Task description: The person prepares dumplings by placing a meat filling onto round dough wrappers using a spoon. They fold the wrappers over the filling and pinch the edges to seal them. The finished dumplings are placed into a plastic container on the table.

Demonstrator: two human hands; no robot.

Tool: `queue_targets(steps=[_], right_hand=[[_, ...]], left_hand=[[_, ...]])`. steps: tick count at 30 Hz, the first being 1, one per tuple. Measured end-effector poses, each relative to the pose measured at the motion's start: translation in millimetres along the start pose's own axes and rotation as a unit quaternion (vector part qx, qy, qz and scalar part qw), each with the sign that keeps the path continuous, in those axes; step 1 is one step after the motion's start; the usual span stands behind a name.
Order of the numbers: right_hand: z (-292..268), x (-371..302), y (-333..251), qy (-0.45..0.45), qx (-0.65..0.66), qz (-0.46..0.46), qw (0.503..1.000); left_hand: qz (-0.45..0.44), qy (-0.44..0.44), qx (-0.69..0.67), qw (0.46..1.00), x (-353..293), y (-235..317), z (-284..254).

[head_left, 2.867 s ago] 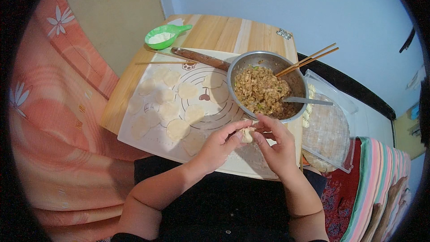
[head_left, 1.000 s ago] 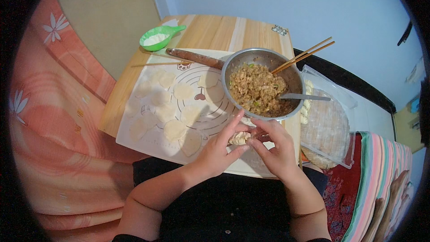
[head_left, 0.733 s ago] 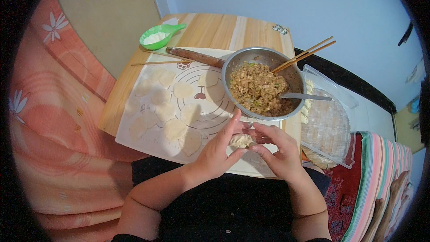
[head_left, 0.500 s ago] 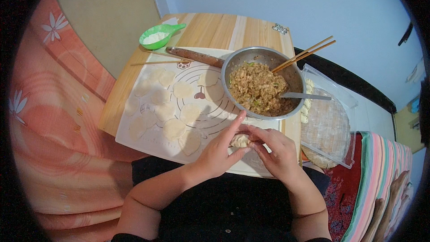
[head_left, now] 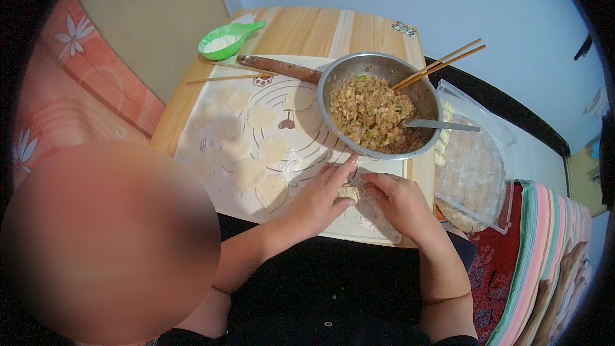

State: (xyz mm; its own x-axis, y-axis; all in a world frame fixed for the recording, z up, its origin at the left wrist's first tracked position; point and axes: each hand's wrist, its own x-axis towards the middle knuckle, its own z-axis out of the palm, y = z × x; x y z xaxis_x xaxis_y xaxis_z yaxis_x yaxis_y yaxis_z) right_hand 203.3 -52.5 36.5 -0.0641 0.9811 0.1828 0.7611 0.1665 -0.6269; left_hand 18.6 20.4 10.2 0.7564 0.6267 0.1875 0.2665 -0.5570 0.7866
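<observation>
Both hands, left (head_left: 318,200) and right (head_left: 396,200), pinch a filled dumpling (head_left: 349,193) shut over the floured mat (head_left: 256,147), filling bowl (head_left: 378,106) within reach.

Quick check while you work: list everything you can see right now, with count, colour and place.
table: one, light wood, under everything
mat: one, white with printed circles, on the table
dough rounds: about ten, pale, spread over the mat's left half
rolling pin: one, brown, at the mat's far edge
thin stick: one, wooden, beside the rolling pin
scoop: one, green, holding white flour, far left of the table
bowl: one, metal, filled with brown minced filling
chopsticks: one pair, wooden, resting on the bowl's rim
spoon: one, metal, handle sticking out to the right
tray: one, clear plastic, right of the table, a few dumplings at its near edge
dumpling: one, pale, between both hands
left hand: pinching the dumpling
right hand: pinching the dumpling
</observation>
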Motion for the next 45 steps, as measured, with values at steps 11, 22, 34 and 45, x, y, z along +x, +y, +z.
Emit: queue_targets(steps=[11, 22, 34, 45], right_hand=[[4, 2, -2, -0.076, 0.065, 0.057, 0.993], [16, 3, 4, -0.009, 0.094, 0.032, 0.995], [5, 2, -6, -0.013, 0.036, 0.026, 0.999], [-4, 0, 12, 0.032, -0.17, 0.056, 0.983]], left_hand=[[-0.007, -0.076, 0.115, 0.99, -10, -13, -49], [0.012, -0.026, 0.127, 0.992, -7, -15, -32], [0.053, 0.002, 0.185, 0.981, -7, -13, -35], [0.025, 0.043, 0.143, 0.988, -2, -19, -46]])
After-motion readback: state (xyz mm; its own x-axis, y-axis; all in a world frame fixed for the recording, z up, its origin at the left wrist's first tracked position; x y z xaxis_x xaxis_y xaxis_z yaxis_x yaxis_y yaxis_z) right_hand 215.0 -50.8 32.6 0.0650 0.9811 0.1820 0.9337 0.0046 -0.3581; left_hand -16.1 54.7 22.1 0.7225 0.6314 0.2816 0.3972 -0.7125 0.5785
